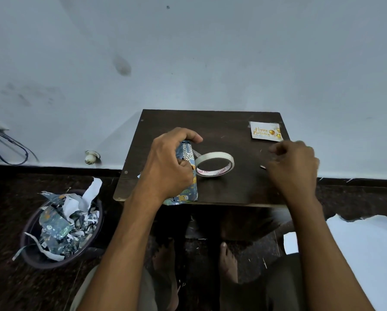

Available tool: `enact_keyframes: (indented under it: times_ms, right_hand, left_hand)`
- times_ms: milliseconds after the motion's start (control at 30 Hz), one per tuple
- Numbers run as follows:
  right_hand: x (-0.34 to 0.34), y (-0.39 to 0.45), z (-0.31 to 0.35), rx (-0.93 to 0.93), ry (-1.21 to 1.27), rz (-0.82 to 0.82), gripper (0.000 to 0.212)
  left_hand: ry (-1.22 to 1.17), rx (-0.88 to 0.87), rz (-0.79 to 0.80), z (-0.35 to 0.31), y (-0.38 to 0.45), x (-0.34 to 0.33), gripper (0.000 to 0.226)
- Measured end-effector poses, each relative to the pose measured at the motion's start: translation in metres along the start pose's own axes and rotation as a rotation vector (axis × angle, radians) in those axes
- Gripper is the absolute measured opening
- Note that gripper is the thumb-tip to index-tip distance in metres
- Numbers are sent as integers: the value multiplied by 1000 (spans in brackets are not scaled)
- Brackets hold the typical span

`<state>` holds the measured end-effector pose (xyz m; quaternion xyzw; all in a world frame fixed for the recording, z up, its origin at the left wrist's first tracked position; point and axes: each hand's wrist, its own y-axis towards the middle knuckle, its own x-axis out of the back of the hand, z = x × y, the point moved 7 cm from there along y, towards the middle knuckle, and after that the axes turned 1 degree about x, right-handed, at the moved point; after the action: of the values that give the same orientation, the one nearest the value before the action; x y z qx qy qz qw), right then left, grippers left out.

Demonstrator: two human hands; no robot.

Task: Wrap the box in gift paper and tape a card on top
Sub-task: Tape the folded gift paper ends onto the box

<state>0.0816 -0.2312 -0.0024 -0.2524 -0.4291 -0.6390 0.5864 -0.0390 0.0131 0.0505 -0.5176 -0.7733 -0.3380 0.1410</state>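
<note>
a: where's the box (184, 173) relative to the tape roll (214, 164)?

b: touching the roll's left side, on the table (233, 189). it's already in gift paper, its long axis running from you toward the wall. your left hand (168, 162) is clamped over it, fingers curled round the far end.

a: and my right hand (292, 166)?

b: right of the roll, well apart from it. the fingers are curled loosely together; it's blurred, so i can't tell if they pinch anything.

a: the card (266, 131)?

b: beyond the roll and to the right, near the table's far corner. your right hand is much the nearer one to it, so i'd reach with that.
</note>
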Motion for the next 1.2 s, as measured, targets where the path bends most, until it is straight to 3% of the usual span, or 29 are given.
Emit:
enact_keyframes:
  times_ms: [100, 200, 367, 467, 667, 1000, 1200]
  right_hand:
    - [-4, -2, -30, -135, -105, 118, 26]
    - [-17, -5, -38, -157, -67, 208, 19]
    - [-9, -5, -39, -169, 54, 156, 23]
    - [3, -7, -44, -150, -66, 66, 24]
    - [1, -12, -50, -197, -44, 213, 21]
    - [-12, -23, -16, -118, -145, 352, 24]
    - [-12, -33, 12, -29, -111, 297, 24]
  left_hand:
    - [7, -10, -14, 1, 1, 2, 55]
    - [5, -25, -22, 2, 2, 2, 56]
    - [3, -24, -16, 1, 1, 1, 55]
    - [0, -20, -15, 1, 2, 1, 55]
    - [-2, -18, 5, 1, 1, 0, 54]
    - [8, -36, -31, 0, 1, 2, 53]
    - [5, -33, -41, -2, 0, 3, 55]
